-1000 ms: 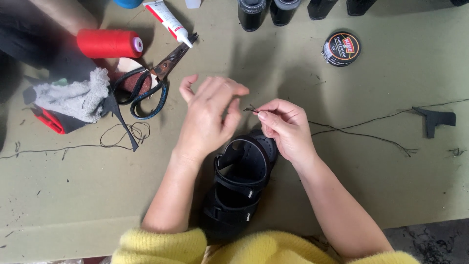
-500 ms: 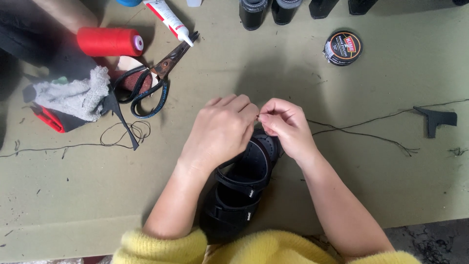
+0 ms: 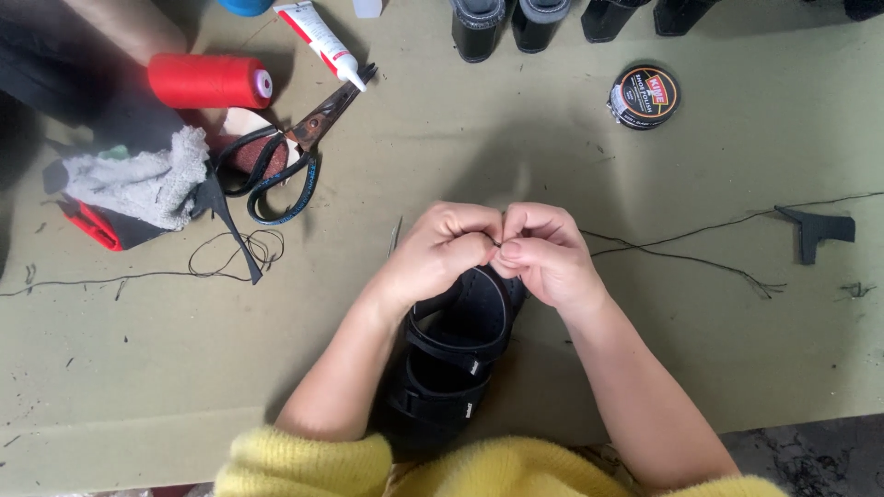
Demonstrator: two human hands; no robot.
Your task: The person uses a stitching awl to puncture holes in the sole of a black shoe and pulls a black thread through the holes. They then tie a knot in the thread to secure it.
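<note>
A black strapped sandal (image 3: 456,354) lies on the olive-green table (image 3: 645,368) right in front of me, toe end away from me. My left hand (image 3: 440,247) and my right hand (image 3: 543,250) meet knuckle to knuckle above its far end. Both pinch a thin black thread (image 3: 681,241) between their fingertips. The thread trails off to the right across the table. Whether a needle sits between the fingers is hidden. Yellow knitted sleeves cover my arms at the bottom edge.
Left of the hands lie dark scissors (image 3: 285,152), a red thread spool (image 3: 210,81), a grey rag (image 3: 138,179) on a red-and-black piece, a glue tube (image 3: 322,37) and loose thread (image 3: 230,258). A round polish tin (image 3: 644,96), black shoes (image 3: 511,23) and a black scrap (image 3: 815,230) lie farther off.
My left hand, open with fingers spread a second ago, has closed and come right against my right hand. Both hands now pinch the thread together over the sandal.
</note>
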